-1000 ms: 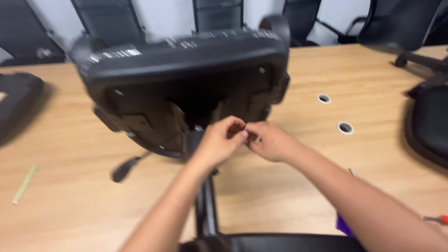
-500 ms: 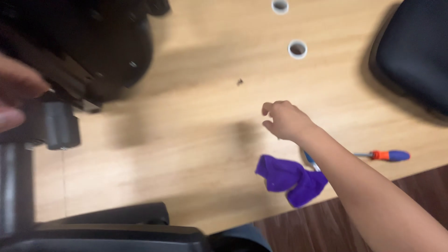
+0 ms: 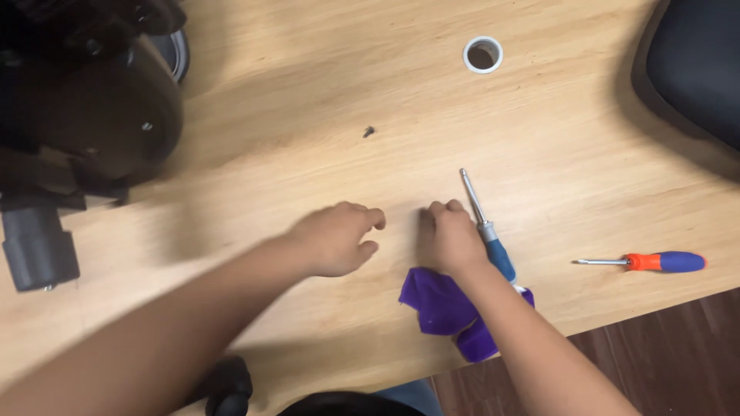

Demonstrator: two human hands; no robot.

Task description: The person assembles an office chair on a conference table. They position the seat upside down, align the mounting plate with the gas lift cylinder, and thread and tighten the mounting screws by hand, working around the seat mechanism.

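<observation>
Wooden table point(image 3: 270, 154), both hands down on it. Left hand point(image 3: 335, 239) curled, empty. Right hand point(image 3: 449, 239) curled, empty, beside blue screwdriver point(image 3: 486, 227); purple cloth point(image 3: 447, 308) under wrist; screw point(image 3: 368, 132) beyond fingertips.

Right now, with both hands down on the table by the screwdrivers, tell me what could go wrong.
1. The small dark screw lies loose on the wooden table, apart from both hands; a sweep of an arm could knock it away.
2. The right hand sits against the blue-handled screwdriver, whose handle end is near the table edge; a nudge might roll it off.
3. The orange-and-blue screwdriver also lies close to that edge.
</observation>
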